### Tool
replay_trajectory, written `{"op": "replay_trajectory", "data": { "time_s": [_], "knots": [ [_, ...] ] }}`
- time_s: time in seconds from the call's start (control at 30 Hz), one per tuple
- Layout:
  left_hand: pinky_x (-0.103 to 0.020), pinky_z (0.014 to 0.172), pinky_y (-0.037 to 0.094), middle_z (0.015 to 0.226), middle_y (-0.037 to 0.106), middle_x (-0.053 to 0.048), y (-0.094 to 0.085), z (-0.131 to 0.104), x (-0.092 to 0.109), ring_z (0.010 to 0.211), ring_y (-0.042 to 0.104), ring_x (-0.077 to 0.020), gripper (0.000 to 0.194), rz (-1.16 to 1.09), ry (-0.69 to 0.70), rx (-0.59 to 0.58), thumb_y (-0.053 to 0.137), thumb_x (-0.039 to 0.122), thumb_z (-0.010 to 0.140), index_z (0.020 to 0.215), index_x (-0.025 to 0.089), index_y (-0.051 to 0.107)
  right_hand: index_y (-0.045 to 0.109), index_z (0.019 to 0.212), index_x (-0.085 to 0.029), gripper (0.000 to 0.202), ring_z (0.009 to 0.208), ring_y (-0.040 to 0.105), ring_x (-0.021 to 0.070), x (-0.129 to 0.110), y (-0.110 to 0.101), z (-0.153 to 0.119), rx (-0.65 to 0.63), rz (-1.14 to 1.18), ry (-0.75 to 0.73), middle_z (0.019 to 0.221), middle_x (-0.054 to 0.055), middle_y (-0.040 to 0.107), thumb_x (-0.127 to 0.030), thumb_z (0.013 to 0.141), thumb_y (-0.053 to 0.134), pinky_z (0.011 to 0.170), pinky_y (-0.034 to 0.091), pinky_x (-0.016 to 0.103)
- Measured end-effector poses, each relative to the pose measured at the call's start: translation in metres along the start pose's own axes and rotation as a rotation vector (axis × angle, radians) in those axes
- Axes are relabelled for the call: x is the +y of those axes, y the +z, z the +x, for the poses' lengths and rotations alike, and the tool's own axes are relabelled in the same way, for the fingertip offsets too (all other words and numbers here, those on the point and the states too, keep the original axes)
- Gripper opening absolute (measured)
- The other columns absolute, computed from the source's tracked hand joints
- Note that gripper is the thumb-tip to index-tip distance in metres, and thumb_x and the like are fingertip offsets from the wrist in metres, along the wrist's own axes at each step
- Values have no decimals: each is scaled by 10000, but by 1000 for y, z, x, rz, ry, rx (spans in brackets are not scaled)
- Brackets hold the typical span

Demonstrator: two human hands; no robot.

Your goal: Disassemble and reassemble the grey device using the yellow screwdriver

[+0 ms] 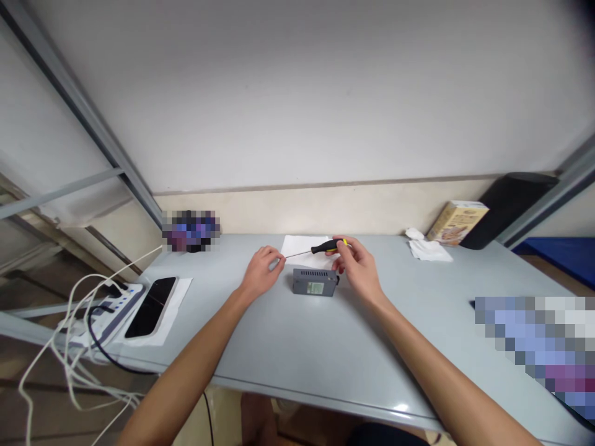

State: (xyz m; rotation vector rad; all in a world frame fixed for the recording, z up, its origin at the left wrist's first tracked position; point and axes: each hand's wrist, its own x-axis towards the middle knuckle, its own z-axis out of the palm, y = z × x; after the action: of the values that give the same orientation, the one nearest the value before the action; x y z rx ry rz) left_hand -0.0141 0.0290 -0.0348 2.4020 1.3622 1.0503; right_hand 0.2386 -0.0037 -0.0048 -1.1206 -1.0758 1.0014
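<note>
A screwdriver (324,247) with a black and yellow handle is held level above the desk. My right hand (360,266) grips its handle end, fingers closed round it. At the other end, the fingertips of my left hand (264,272) are pinched at the tip of the thin metal shaft; whether a small screw is there too, I cannot tell. Just below the screwdriver, a dark grey box-shaped device (315,283) with a row of vent slots and a pale green label stands on the desk. Behind it lies a white sheet of paper (304,243), partly covered by my hands and the screwdriver.
On the grey desk (297,347), a phone (151,308) lies on paper at the left, beside a power strip (109,313) with tangled white cables (69,365). Crumpled tissue (430,250), a yellow carton (458,222) and a black object (506,207) are at the back right. Two areas are blurred.
</note>
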Motion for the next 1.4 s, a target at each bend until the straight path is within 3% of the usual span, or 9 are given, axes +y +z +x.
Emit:
{"op": "replay_trajectory", "data": {
  "time_s": [0.57, 0.73, 0.83, 0.93, 1.03, 1.17, 1.4],
  "knots": [
    [-348, 914, 514, 1024, 653, -69, 2, 0, 0, 989, 649, -205, 167, -209, 37, 10, 619, 337, 1011, 965, 211, 718, 678, 1077, -214, 598, 520, 581, 124, 0, -2, 2, 38, 36, 28, 793, 22, 732, -733, 780, 711, 549, 438, 285],
    [-349, 945, 511, 1119, 613, -74, -3, -1, 6, 946, 612, -181, 233, -179, 13, 33, 555, 372, 1042, 1170, 228, 686, 679, 1061, -209, 600, 514, 576, 121, 0, -3, 3, 56, 37, 13, 776, 19, 729, -733, 771, 718, 543, 440, 282],
    [-367, 982, 509, 1168, 589, -95, -11, -4, 16, 981, 603, -187, 268, -225, 100, 45, 472, 356, 1071, 1216, 219, 652, 678, 1050, -209, 580, 511, 573, 116, 3, -4, 5, 79, 32, -4, 767, 13, 723, -727, 791, 705, 541, 439, 276],
    [-369, 926, 535, 1172, 595, -105, -16, -6, 29, 919, 602, -183, 258, -273, 250, -11, 534, 335, 1034, 1243, 213, 624, 675, 1052, -207, 581, 518, 575, 114, 5, -5, 7, 95, 37, 4, 778, 15, 726, -730, 799, 696, 540, 437, 272],
    [-351, 843, 560, 1120, 629, -105, -13, -8, 39, 863, 611, -177, 211, -286, 338, -68, 609, 281, 986, 1181, 207, 641, 678, 1048, -206, 594, 521, 573, 116, 5, -6, 7, 116, 36, 19, 773, 15, 724, -739, 786, 702, 537, 435, 271],
    [-331, 773, 566, 1002, 661, -100, -3, -11, 45, 835, 643, -178, 95, -298, 371, -34, 590, 228, 991, 1025, 200, 674, 676, 1029, -207, 599, 523, 572, 121, 4, -6, 6, 125, 31, 28, 762, 15, 720, -748, 773, 709, 534, 432, 274],
    [-322, 813, 566, 1067, 690, -104, 3, -9, 42, 889, 674, -172, 103, -342, 292, -55, 587, 247, 1027, 990, 208, 674, 674, 1016, -208, 586, 517, 563, 126, 6, -8, 8, 136, 26, 24, 775, 21, 724, -741, 776, 710, 526, 420, 283]
  ]
}}
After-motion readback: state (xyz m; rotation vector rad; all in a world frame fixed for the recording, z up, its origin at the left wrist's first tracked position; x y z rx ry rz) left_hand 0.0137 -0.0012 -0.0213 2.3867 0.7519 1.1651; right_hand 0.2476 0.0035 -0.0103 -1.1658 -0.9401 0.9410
